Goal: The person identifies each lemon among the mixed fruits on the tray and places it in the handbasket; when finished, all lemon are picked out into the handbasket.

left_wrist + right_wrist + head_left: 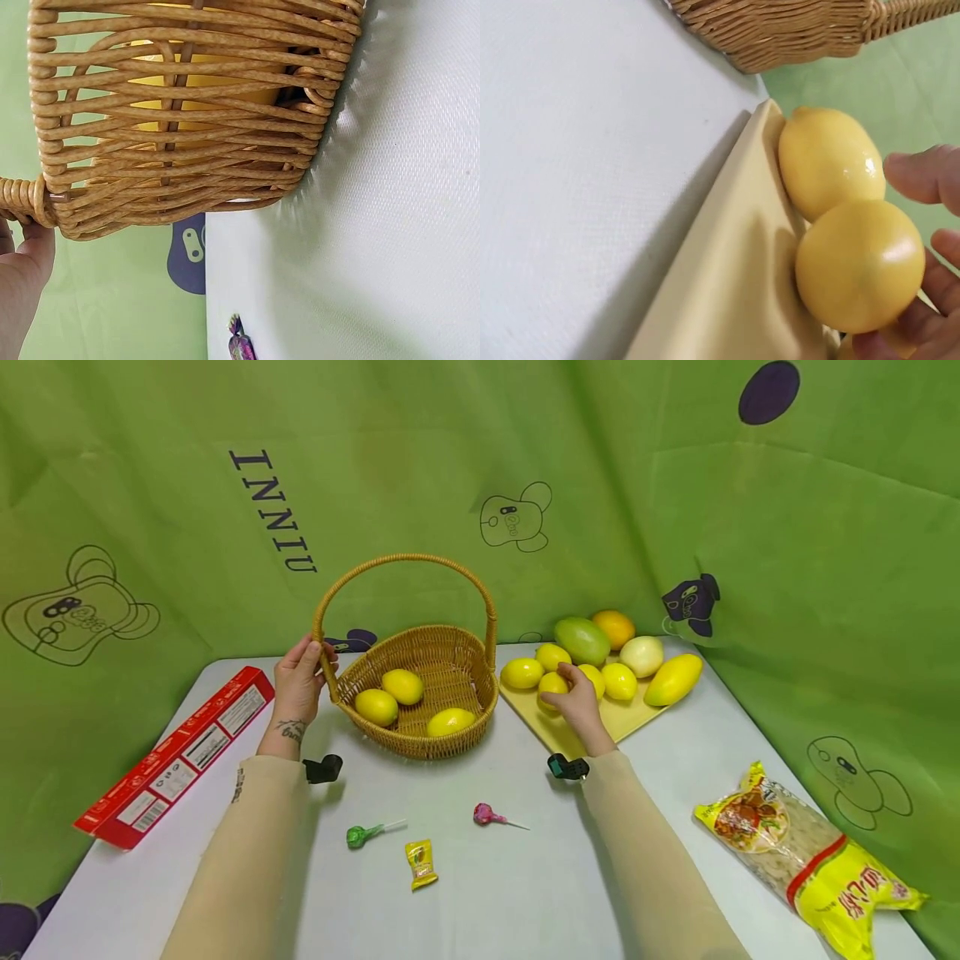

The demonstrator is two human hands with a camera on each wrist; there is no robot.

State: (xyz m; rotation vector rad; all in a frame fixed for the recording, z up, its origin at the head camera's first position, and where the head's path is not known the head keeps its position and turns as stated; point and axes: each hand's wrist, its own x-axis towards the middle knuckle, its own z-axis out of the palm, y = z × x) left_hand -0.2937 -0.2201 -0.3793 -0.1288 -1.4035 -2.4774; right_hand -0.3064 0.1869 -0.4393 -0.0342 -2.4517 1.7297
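My left hand (298, 681) grips the lower left end of the handle of a brown wicker basket (427, 745). Three yellow lemons (402, 687) lie inside it. In the left wrist view, the weave (187, 150) fills the upper part, with yellow fruit visible through the gaps. My right hand (581, 702) is at a lemon (860, 266) on the yellow tray (540, 720). Its fingers are against the lemon's far side, while the thumb stands apart from it. Another lemon (829, 165) lies beside that one, near the thumb.
More fruit shares the tray: a green mango (581, 641), an orange fruit (613, 629), a pale round fruit (642, 657) and a yellow mango (674, 679). Two lollipops (358, 837) and a yellow-wrapped sweet (421, 864) lie in front. A red box (183, 756) is left; a food bag (806, 852) is right.
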